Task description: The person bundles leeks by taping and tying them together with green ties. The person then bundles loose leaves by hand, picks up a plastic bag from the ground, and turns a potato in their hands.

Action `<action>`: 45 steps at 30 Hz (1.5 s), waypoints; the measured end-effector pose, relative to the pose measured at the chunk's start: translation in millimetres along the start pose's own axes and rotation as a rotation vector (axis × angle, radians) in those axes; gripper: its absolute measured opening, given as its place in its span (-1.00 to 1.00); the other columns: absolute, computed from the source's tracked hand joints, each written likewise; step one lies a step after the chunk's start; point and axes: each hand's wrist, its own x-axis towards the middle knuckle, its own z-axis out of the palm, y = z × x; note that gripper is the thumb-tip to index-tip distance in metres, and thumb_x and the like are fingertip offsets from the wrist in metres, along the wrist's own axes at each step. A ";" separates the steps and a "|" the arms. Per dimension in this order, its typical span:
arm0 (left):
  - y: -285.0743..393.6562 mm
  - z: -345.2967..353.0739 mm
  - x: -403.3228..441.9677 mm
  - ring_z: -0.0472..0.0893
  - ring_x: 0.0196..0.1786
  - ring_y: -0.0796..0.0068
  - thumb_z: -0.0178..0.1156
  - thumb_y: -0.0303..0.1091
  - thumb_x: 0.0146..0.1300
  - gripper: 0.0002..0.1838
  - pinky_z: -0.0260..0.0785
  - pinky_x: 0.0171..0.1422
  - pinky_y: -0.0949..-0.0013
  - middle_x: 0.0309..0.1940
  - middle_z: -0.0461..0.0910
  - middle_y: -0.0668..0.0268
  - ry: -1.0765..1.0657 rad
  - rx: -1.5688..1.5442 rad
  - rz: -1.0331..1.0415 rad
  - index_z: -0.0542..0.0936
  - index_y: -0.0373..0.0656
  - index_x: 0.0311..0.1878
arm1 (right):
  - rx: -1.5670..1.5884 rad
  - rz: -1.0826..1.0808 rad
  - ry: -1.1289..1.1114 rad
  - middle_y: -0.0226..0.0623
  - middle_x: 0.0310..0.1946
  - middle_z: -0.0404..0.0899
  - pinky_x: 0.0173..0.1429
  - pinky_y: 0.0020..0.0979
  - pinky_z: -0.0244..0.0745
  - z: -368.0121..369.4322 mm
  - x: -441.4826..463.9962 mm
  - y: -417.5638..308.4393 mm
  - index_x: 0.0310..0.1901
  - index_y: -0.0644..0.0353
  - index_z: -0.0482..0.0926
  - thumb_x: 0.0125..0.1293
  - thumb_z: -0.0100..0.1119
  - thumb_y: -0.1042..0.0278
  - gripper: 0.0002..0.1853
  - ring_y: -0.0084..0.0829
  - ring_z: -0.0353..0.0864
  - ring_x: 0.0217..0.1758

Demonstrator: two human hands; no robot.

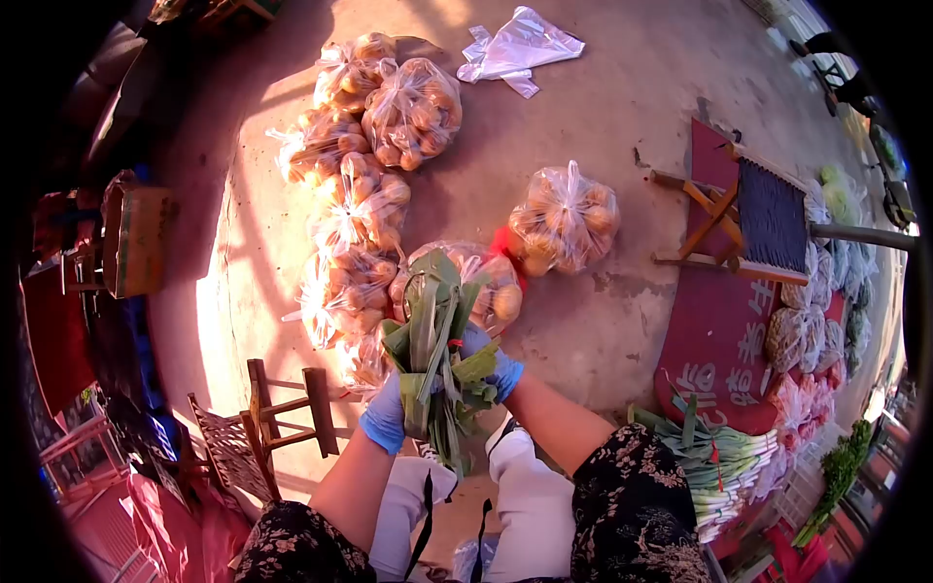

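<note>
A bunch of leeks (437,330) with broad green leaves and a bit of red tie is held up in front of my legs. My left hand (393,408), in a thin blue glove, grips its left side. My right hand (494,361), gloved the same way, closes round its right side near the tie. Leaves cover most of the fingers on both hands. Just beyond the bunch, a clear bag of round yellowish produce (503,291) lies on the floor, partly hidden by the leaves.
Several more bagged heaps (355,209) line the floor ahead. A flat plastic bag (523,47) lies farther off. A folding stool (773,219) stands on red cloth at right, near tied leeks (719,457). A wooden chair (292,413) is at left.
</note>
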 end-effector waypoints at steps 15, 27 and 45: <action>25.4 157.7 -250.7 0.57 -0.35 0.48 0.16 -0.45 0.07 -0.64 0.48 -0.32 0.42 -0.26 0.55 0.30 -0.046 0.081 -0.228 0.44 -0.15 -0.01 | 0.344 0.288 0.438 -0.43 -0.16 0.47 -0.04 -0.54 0.32 210.3 -192.6 -215.8 0.00 0.20 0.42 0.33 -0.14 0.08 -0.62 -0.60 0.43 -0.15; 120.1 269.1 -425.8 0.59 -0.26 0.33 0.13 -0.22 0.12 -0.67 0.50 -0.19 0.29 -0.28 0.56 0.22 -0.293 0.267 -0.109 0.46 -0.17 -0.08 | 0.427 0.009 0.297 -0.37 -0.14 0.53 -0.08 -0.52 0.42 349.3 -212.3 -377.2 0.00 0.17 0.45 0.30 -0.07 0.18 -0.67 -0.56 0.52 -0.17; 163.3 232.5 -428.5 0.54 -0.13 0.24 -0.08 0.08 0.21 -0.51 0.44 -0.02 0.15 -0.13 0.53 0.22 -0.455 0.359 0.023 0.42 -0.09 0.03 | 0.336 -0.260 0.397 -0.38 -0.20 0.50 -0.06 -0.48 0.38 414.9 -198.1 -435.4 -0.05 0.20 0.46 0.26 -0.02 0.22 -0.70 -0.56 0.43 -0.17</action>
